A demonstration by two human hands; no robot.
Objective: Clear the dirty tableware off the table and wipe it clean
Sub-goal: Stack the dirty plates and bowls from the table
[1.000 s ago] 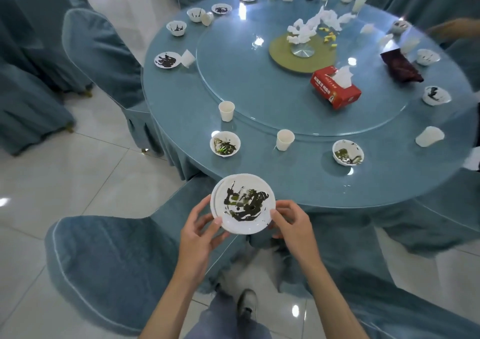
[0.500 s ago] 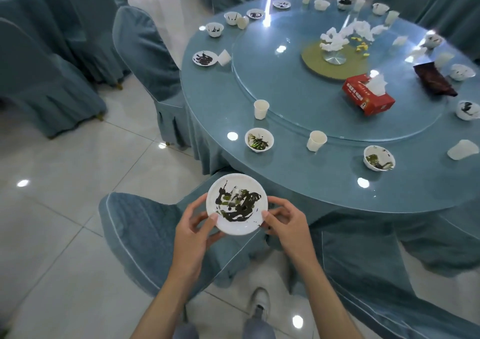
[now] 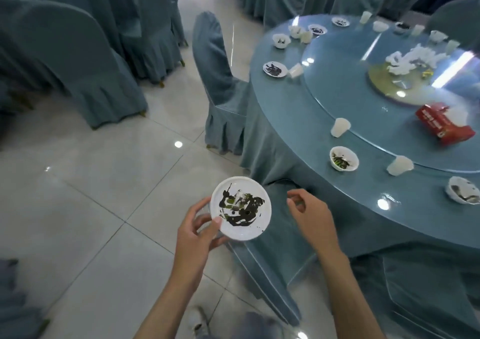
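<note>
At lower centre, a left hand [image 3: 197,235] pinched a sauce-smeared round white plate [image 3: 241,209] clear of the blue-clothed round table [image 3: 298,120], the right hand [image 3: 311,216] loosely curled and empty beside it; a dirty white bowl [image 3: 344,158] probably awaited collection.

bowl [image 3: 462,190] cut off by right edge.

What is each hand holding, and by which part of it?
The left hand holds the dirty plate by its left rim, thumb on top and fingers underneath. The right hand holds nothing and is apart from the plate.
</note>
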